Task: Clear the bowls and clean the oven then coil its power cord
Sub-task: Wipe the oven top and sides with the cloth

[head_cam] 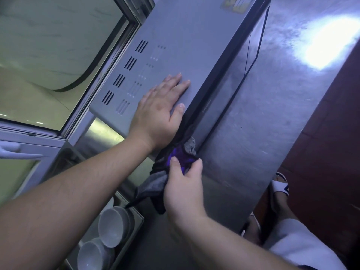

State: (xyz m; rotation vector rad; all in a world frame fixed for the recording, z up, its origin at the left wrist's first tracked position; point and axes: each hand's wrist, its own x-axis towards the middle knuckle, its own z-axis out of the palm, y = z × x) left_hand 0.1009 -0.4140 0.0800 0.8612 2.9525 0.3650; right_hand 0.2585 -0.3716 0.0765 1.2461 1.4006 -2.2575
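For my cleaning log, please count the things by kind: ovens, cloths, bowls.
Oven: 1
Cloth: 1
Bowls: 2 visible; the view cuts off below
Total: 4

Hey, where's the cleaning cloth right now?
In the head view, the cloth is at lower centre, gripped by the right hand against the near corner of the oven, just below the left hand resting flat on the oven top.

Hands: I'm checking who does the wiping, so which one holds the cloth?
The right hand grips the dark cloth at the oven's front edge; the left hand lies flat on top, holding nothing.
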